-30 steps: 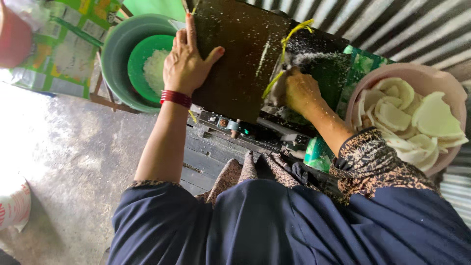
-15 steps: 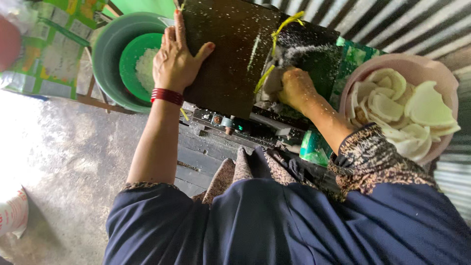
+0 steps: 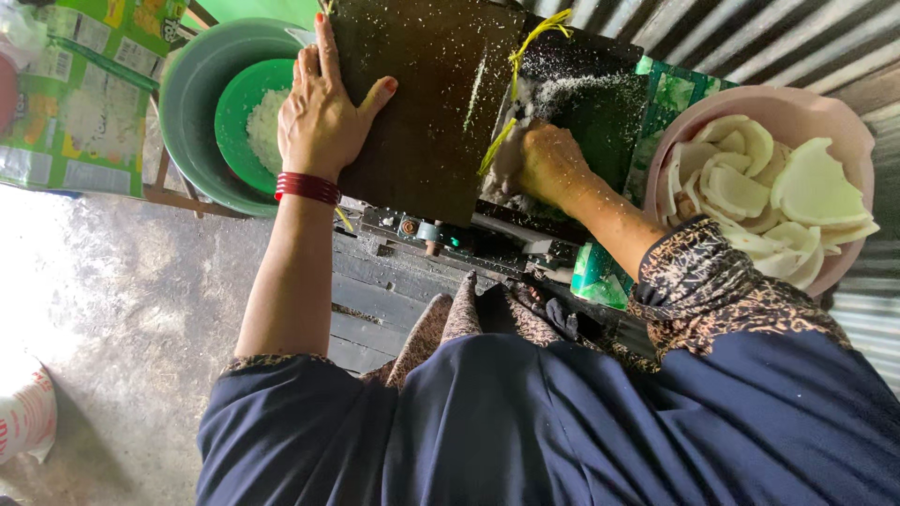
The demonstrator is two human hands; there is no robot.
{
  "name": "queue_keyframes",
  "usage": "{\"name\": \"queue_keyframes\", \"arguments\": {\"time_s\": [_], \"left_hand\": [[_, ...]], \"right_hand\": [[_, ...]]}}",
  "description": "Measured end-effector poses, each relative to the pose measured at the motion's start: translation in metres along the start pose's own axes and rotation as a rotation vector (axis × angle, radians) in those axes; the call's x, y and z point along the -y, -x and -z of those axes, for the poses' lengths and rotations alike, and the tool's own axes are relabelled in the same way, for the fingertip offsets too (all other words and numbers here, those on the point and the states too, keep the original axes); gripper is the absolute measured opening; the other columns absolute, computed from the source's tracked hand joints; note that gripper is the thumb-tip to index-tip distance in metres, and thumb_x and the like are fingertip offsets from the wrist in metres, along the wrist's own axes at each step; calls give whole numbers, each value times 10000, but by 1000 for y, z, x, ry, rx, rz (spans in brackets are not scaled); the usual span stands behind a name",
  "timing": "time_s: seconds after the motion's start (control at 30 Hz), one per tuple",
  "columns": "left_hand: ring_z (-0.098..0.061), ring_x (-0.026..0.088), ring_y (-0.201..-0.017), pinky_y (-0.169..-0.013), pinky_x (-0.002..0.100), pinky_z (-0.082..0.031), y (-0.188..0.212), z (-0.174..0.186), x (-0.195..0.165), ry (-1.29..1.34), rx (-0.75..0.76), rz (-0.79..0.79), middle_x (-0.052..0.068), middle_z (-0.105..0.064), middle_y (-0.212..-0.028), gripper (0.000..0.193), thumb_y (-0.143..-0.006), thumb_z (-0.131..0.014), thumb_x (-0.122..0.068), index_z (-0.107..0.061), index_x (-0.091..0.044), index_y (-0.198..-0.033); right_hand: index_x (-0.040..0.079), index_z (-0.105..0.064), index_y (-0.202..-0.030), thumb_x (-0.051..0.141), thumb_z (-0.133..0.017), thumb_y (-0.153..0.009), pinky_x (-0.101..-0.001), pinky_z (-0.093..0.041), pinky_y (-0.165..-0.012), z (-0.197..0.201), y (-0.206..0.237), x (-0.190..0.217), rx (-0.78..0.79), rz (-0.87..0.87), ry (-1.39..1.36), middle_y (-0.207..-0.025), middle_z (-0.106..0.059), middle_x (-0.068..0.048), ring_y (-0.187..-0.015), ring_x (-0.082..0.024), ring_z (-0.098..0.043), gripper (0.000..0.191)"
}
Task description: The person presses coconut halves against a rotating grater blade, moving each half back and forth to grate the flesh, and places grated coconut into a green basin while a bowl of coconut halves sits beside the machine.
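My left hand (image 3: 323,112) lies flat, fingers spread, on the left edge of a dark grating machine's cover (image 3: 427,103) speckled with white shreds. My right hand (image 3: 539,164) is curled at the machine's opening, pressing something pale against it; white gratings cling around the hand, and what it holds is mostly hidden. A yellow cord (image 3: 511,89) hangs beside that hand. Left of the machine, a small green bowl (image 3: 239,108) of white gratings sits inside a larger grey-green basin (image 3: 192,94).
A pink basin (image 3: 816,108) of white coconut pieces stands at the right, on a green patterned surface (image 3: 675,94). Corrugated metal sheeting runs behind. A printed green sack (image 3: 66,84) lies at the left, a white bag (image 3: 23,412) on the concrete floor.
My right hand has shifted slightly at the machine's opening. My left hand stays flat on the cover. The view moved a little.
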State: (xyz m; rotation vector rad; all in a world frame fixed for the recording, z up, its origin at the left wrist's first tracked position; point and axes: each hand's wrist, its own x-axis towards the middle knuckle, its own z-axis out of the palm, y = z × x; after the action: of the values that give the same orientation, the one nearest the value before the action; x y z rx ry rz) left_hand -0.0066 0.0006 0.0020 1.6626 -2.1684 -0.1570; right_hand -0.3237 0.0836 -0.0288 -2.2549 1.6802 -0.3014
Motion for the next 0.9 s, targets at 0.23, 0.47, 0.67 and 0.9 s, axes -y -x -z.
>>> {"name": "queue_keyframes", "arguments": {"time_s": [0.23, 0.47, 0.67, 0.9], "left_hand": [[-623, 381, -1173, -888, 454, -546, -4, 8, -2, -24, 38, 23, 214, -551, -1381, 1104, -979, -658, -752, -152, -23, -1635], [-618, 382, -1193, -884, 457, -548, -1, 4, -2, -22, -28, -19, 202, -562, -1385, 1082, -1011, -663, -750, -172, -20, -1642], [-603, 372, -1221, -911, 457, -542, 1, 3, -2, -36, -58, -44, 195, -565, -1389, 1059, -1034, -679, -730, -177, -32, -1653], [-593, 359, -1245, -909, 452, -542, 0, 6, -3, -2, -42, -30, 172, -575, -1393, 1044, -1017, -684, -714, -181, -51, -1648]], "right_hand": [[-59, -695, -1029, 332, -899, -743, -406, -598, -829, 5, -15, -13, 114, -275, -67, -987, -718, -270, -890, -346, -733, 526], [123, -440, -1489, 14, -625, -819, -415, -591, -665, 20, -23, -12, 101, -702, -724, -1134, -708, -244, -750, -264, -661, 704], [-5, -642, -1289, 91, -666, -904, -395, -548, -687, 35, 15, 2, 67, -417, -367, -1041, -738, -233, -717, -217, -670, 397], [-75, -651, -1180, 300, -806, -770, -416, -576, -882, 38, -5, -9, 217, 56, 327, -1252, -605, -223, -1081, -299, -628, 577]]}}
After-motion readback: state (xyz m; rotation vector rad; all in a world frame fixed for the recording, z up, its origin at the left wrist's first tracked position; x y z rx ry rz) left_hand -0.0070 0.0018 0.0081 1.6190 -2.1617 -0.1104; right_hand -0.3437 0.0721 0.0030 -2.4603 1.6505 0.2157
